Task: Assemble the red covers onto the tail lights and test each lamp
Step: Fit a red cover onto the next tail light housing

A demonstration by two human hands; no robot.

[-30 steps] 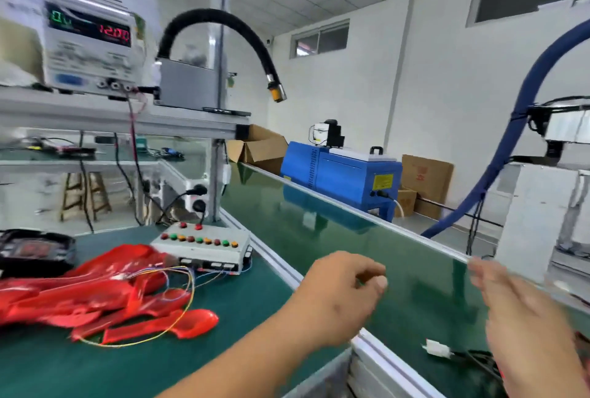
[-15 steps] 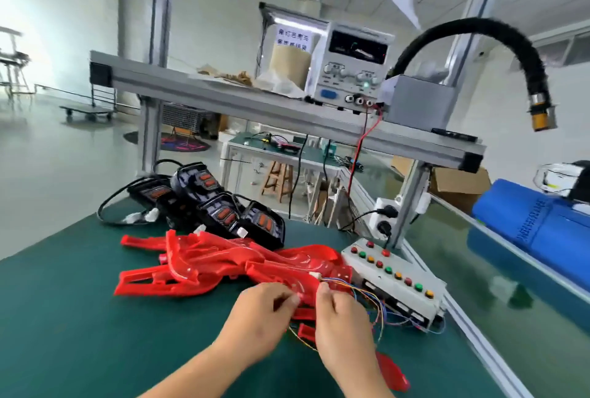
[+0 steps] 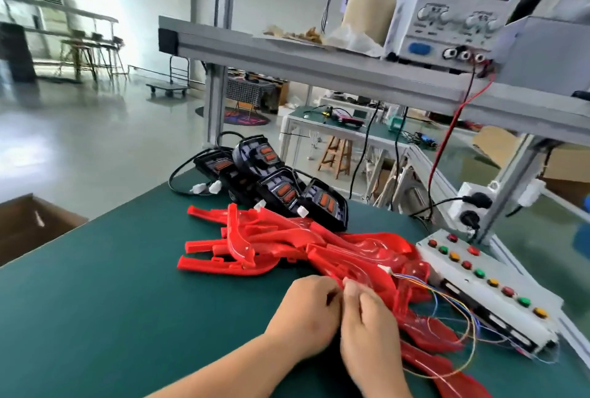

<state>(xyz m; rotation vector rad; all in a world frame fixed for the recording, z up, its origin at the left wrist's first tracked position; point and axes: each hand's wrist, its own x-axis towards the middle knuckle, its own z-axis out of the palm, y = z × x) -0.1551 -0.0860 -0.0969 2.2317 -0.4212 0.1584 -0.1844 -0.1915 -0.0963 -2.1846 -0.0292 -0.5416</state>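
Red covers [image 3: 287, 247], piled between tail lights [image 3: 281, 187] and button box [image 3: 498, 305], pinched by left hand [image 3: 303, 314], right hand [image 3: 372, 330].

Nearest red cover [image 3: 442, 369], cut off below

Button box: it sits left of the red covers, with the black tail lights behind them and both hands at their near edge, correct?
No. The head view shows the button box right of the red covers, not left. The tail lights are behind them, left hand and right hand at their near edge.

Seemingly bare mat [image 3: 95, 302] left of covers [image 3: 255, 247]
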